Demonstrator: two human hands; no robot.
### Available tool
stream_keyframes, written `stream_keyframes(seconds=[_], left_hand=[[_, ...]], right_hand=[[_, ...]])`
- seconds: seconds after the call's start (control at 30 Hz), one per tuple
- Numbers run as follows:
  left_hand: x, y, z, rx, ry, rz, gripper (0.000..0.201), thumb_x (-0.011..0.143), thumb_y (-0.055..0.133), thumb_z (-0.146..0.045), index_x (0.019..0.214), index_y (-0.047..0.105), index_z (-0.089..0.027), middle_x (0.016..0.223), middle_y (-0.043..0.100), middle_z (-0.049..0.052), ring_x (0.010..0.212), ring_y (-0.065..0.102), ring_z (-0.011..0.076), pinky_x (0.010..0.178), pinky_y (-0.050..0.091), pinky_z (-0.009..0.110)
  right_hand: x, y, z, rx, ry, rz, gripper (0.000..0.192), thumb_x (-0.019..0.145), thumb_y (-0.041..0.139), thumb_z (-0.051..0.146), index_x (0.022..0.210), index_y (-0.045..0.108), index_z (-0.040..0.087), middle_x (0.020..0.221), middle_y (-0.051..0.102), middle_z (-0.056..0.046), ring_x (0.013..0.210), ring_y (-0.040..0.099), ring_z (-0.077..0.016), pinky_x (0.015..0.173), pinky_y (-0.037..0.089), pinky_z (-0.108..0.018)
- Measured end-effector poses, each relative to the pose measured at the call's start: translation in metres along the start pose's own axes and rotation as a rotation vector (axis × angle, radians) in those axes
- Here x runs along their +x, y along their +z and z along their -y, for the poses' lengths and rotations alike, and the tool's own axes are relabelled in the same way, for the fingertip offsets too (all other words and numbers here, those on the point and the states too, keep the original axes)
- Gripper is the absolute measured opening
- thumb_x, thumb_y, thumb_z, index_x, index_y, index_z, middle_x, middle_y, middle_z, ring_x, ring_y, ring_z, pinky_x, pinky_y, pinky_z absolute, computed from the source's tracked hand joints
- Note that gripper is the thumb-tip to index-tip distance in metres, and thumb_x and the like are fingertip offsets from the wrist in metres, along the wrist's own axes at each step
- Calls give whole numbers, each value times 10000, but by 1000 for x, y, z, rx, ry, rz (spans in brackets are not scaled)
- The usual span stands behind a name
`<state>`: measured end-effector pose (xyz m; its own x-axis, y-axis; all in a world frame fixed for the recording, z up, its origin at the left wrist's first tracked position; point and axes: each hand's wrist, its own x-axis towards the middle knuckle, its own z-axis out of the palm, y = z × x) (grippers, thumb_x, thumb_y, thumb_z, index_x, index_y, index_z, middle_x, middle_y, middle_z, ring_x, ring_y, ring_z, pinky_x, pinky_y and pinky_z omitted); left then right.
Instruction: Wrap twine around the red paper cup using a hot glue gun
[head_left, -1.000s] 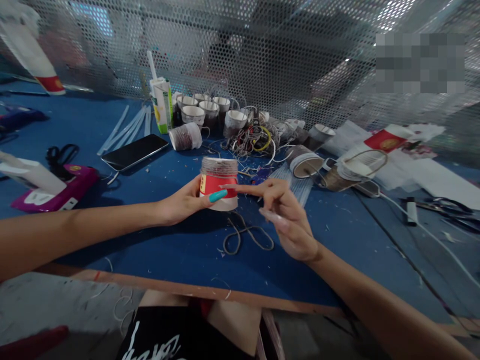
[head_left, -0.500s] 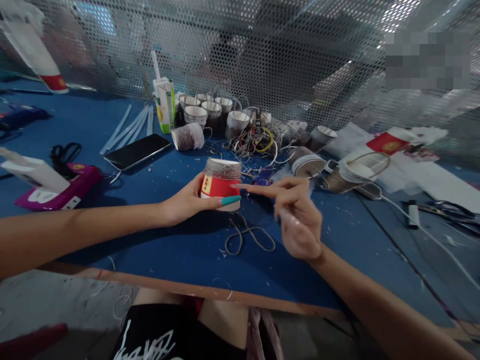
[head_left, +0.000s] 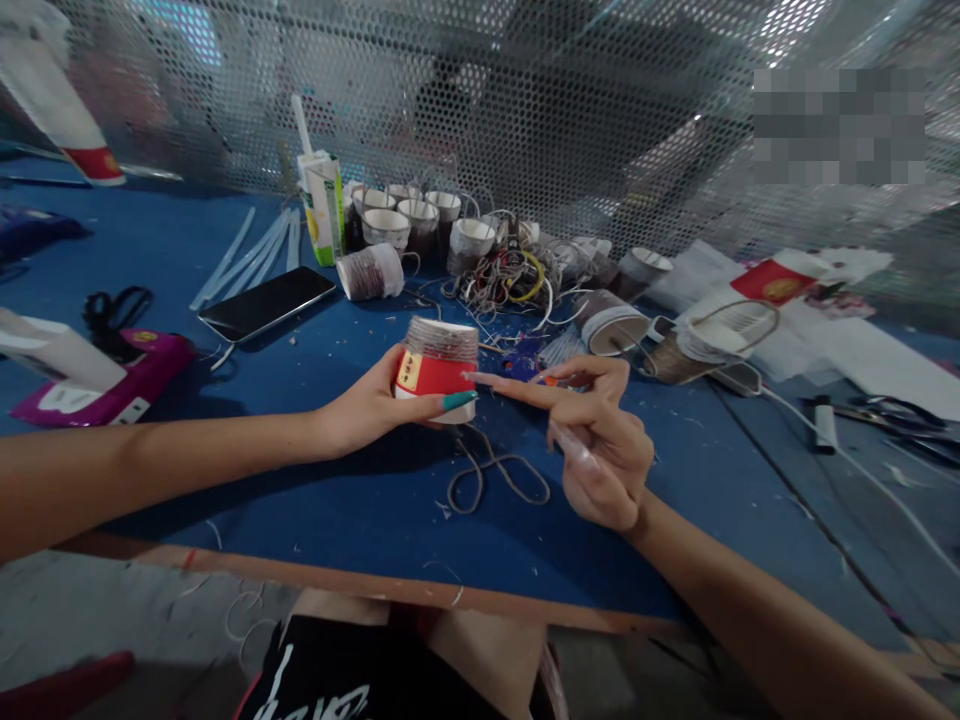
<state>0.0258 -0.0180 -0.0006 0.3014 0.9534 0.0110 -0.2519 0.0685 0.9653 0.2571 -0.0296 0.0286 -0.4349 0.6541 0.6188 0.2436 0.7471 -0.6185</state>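
My left hand [head_left: 375,405] grips a red paper cup [head_left: 444,376] above the table, thumb across its front. Grey cord is wound round the cup's upper part, leaving the red band and white bottom bare. A loose length of grey cord [head_left: 480,470] trails in loops on the table below it. My right hand [head_left: 600,440] is open with nothing in it. Its index finger stretches left, the tip at the cup's red side; whether it touches I cannot tell. The other fingers are partly bent and spread apart.
Several cord-wrapped cups [head_left: 386,228] stand at the back beside a drink carton [head_left: 322,210] and tangled cord [head_left: 502,275]. A phone [head_left: 268,303], glue sticks [head_left: 255,255] and a purple pack [head_left: 150,375] lie left. Scissors [head_left: 907,412] and a white cable [head_left: 847,460] are right.
My right hand's fingers have spread a little, with the index finger still directed at the cup. The cup stays in my left hand. The whole view has shifted slightly.
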Motion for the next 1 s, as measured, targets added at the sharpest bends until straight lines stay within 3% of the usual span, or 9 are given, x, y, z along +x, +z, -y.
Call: stream_keyframes(seconds=[0.1, 0.17, 0.4, 0.5, 0.6, 0.7, 0.8, 0.9, 1.0], left_hand=[[-1, 1, -2, 25, 25, 32, 620, 660, 849, -279, 1177, 526, -163, 1205, 675, 103, 1110, 647, 259, 965, 527, 393], [-1, 3, -4, 50, 35, 42, 609, 651, 851, -282, 1161, 538, -165, 1192, 681, 97, 1095, 651, 260, 954, 530, 390], [-4, 7, -7, 62, 12, 26, 565, 644, 841, -254, 1098, 515, -168, 1132, 682, 78, 1029, 655, 220, 936, 526, 372], [-5, 8, -7, 74, 7, 23, 554, 646, 844, -276, 1075, 512, -170, 1096, 680, 69, 1002, 652, 210, 921, 520, 367], [-5, 8, -8, 90, 5, 1, 584, 621, 858, -271, 1078, 509, -173, 1046, 672, 49, 948, 646, 194, 879, 523, 353], [-5, 8, -7, 76, 4, 11, 598, 612, 865, -285, 1083, 511, -184, 1066, 674, 51, 971, 646, 209, 899, 515, 376], [-4, 6, -5, 110, 7, -23, 586, 608, 874, -321, 1062, 532, -180, 1086, 680, 71, 1018, 641, 235, 948, 488, 407], [-3, 3, -3, 28, 0, -48, 616, 604, 878, -353, 1086, 541, -169, 1125, 678, 92, 1067, 637, 254, 984, 468, 417], [-3, 0, -5, -110, -56, 2, 630, 618, 870, -359, 1126, 549, -172, 1160, 683, 95, 1099, 645, 259, 995, 466, 411]], right_hand=[[4, 2, 2, -179, -162, 156, 51, 825, 509, 296, 795, 487, 261, 1252, 712, 17, 978, 509, -305, 947, 352, -580], [6, 4, 2, -229, -182, 201, 49, 810, 519, 281, 834, 480, 262, 1297, 686, 6, 1009, 492, -313, 918, 360, -576], [5, 3, 5, -228, -244, 104, 60, 840, 482, 280, 796, 449, 257, 1224, 725, 1, 982, 523, -308, 903, 364, -580], [7, 3, 6, -225, -299, 158, 45, 805, 505, 288, 792, 470, 262, 1176, 743, 6, 944, 534, -308, 874, 385, -571], [8, 7, 8, -306, -234, 191, 90, 769, 555, 254, 837, 498, 268, 1224, 723, 8, 1022, 514, -327, 888, 385, -575], [5, 8, 11, -324, -255, 104, 91, 761, 557, 221, 822, 508, 267, 1225, 725, 9, 1046, 504, -337, 871, 387, -569], [2, 4, 13, -242, -324, 33, 67, 766, 517, 205, 781, 527, 269, 1099, 765, -2, 928, 551, -309, 848, 389, -562], [2, 1, 10, -213, -271, 58, 17, 785, 523, 257, 779, 528, 271, 1089, 765, -8, 926, 546, -311, 856, 393, -564], [4, 3, 4, -186, -209, 137, 63, 822, 528, 330, 810, 517, 269, 1178, 735, -15, 962, 505, -314, 865, 394, -569]])
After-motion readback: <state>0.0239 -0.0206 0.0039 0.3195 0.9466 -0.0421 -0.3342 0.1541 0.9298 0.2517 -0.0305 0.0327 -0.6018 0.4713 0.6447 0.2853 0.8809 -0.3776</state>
